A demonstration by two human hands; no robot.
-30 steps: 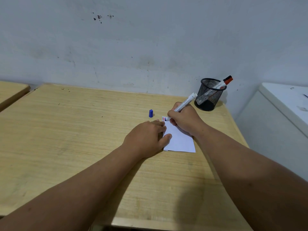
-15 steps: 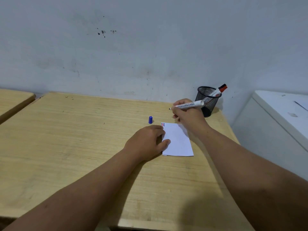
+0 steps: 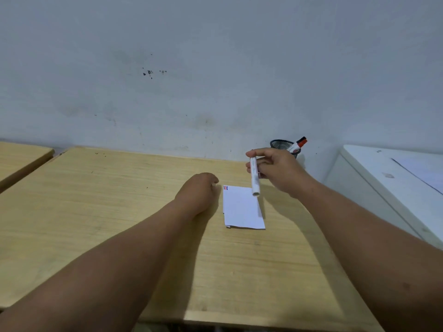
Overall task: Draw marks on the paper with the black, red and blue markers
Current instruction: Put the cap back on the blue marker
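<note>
A small white paper [image 3: 242,208] lies on the wooden desk [image 3: 119,212], with short red, blue and black marks [image 3: 225,188] at its top left corner. My right hand [image 3: 278,172] pinches an uncapped white marker [image 3: 254,176] by its upper end. The marker hangs almost upright, its lower end over the paper's top right corner. My left hand [image 3: 199,190] rests on the desk just left of the paper, fingers curled. The blue cap is hidden, and I cannot tell whether the left hand holds it.
A black mesh pen cup [image 3: 284,144] stands at the desk's back right against the wall, with a red-capped marker [image 3: 299,143] sticking out. A white cabinet [image 3: 388,178] stands right of the desk. Another desk [image 3: 21,156] sits at the far left.
My right hand lifted the marker off the paper and turned it from level to upright. My left hand left the paper and slid up-left over the spot where the blue cap stood.
</note>
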